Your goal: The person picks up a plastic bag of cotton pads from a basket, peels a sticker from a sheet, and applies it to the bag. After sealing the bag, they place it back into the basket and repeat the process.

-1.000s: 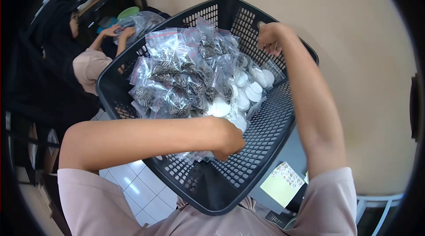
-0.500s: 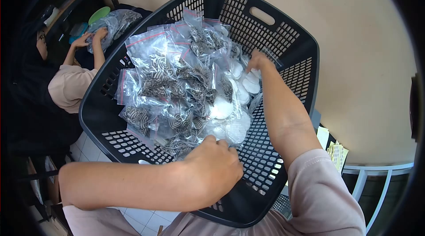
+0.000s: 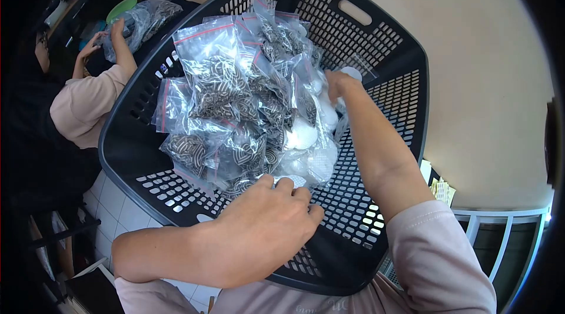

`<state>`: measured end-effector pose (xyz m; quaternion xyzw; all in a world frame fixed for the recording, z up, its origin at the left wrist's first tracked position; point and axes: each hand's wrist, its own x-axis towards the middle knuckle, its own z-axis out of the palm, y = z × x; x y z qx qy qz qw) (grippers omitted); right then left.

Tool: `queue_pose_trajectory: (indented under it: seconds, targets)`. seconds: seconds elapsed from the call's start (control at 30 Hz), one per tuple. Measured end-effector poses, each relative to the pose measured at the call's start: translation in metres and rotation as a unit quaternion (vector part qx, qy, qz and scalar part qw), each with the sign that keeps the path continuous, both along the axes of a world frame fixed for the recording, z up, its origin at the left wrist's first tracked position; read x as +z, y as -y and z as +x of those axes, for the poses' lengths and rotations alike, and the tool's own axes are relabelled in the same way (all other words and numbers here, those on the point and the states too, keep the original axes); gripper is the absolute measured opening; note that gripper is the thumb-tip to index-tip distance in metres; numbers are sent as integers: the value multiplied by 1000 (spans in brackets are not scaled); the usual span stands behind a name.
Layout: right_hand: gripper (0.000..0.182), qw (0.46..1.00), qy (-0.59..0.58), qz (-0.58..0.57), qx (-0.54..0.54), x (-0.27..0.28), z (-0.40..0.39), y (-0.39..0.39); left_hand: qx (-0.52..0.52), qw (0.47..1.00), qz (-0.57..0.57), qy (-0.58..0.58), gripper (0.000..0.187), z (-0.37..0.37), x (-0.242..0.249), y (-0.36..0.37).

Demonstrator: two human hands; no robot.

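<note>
A large black plastic basket (image 3: 376,249) holds a heap of clear zip bags (image 3: 215,81) with dark-and-cream patterned pieces inside. Clear bags of white round pads (image 3: 321,164) lie on the heap's right side. My left hand (image 3: 268,214) is bent over the near edge of the heap, close to the white pads. Its fingers are curled and their tips hidden. Farther back, my right hand (image 3: 340,84) reaches down among the white pads with fingers bent. A white pad shows just beyond its knuckles, but what the fingertips grip is hidden.
At the left, another person's hands (image 3: 118,28) handle a clear plastic bag (image 3: 144,22) beside a green bowl (image 3: 122,8). A beige wall (image 3: 482,78) stands behind the basket. White metal bars (image 3: 503,223) are at the lower right. Tiled floor (image 3: 120,211) shows at the lower left.
My left hand has opened out a little and its forearm shifted right. My right hand stays among the pads, where a white pad now shows beyond it. The other person's hands have moved left.
</note>
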<state>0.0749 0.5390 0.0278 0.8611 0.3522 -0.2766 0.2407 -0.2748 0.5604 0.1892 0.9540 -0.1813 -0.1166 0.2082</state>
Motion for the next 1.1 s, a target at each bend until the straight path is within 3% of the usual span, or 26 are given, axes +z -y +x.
queue_pose_trajectory:
  seconds: [0.07,0.1,0.2,0.27,0.33,0.4,0.47,0.53,0.6,0.7,0.77,0.8,0.87,0.9,0.93,1.0,1.03,1.1]
  targets:
    - [73,996,47,65,37,-13,37,4,-6,1000,8,-5,28,2,-5,0]
    - [38,993,60,79,63,-9,45,6,-10,1000,15,-16,28,3,-5,0]
    - [32,998,49,1,33,61,46,-14,3,999,47,4,30,6,2,-3]
    - [34,997,43,-26,58,112,51,-25,8,998,64,-4,31,15,13,-5]
    - [63,997,65,5,36,157,57,-32,20,991,113,-69,29,38,26,-11]
    - [71,986,103,91,97,204,54,-23,72,979,156,-113,25,78,29,-10]
    - [75,936,132,288,150,245,34,20,59,967,190,-156,23,131,10,-12]
    - [73,887,154,395,186,290,-2,85,28,975,195,-99,22,181,-34,-15]
    - [75,826,103,535,144,276,30,140,22,990,111,-83,22,229,-71,-10]
    - [74,815,68,574,-28,263,-13,238,-29,997,36,-64,29,296,-149,-14]
    - [76,787,31,605,-118,221,-7,310,91,991,63,-74,48,315,-177,-9]
    - [76,766,2,628,-137,195,-1,344,91,991,62,-74,48,321,-186,-8]
    - [79,747,-70,620,-228,154,-1,395,147,971,184,-52,69,326,-202,-6]
    - [77,758,-75,589,-272,130,3,421,169,965,178,-95,82,328,-206,-6]
    - [76,767,-81,555,-313,107,6,442,171,965,174,-96,82,327,-208,0]
    - [70,735,-128,529,-404,71,6,466,168,946,232,-153,90,322,-206,8]
    - [68,718,-152,529,-426,49,9,479,164,943,235,-167,102,325,-213,7]
    - [65,685,-181,524,-473,17,10,494,142,945,187,-226,108,329,-206,0]
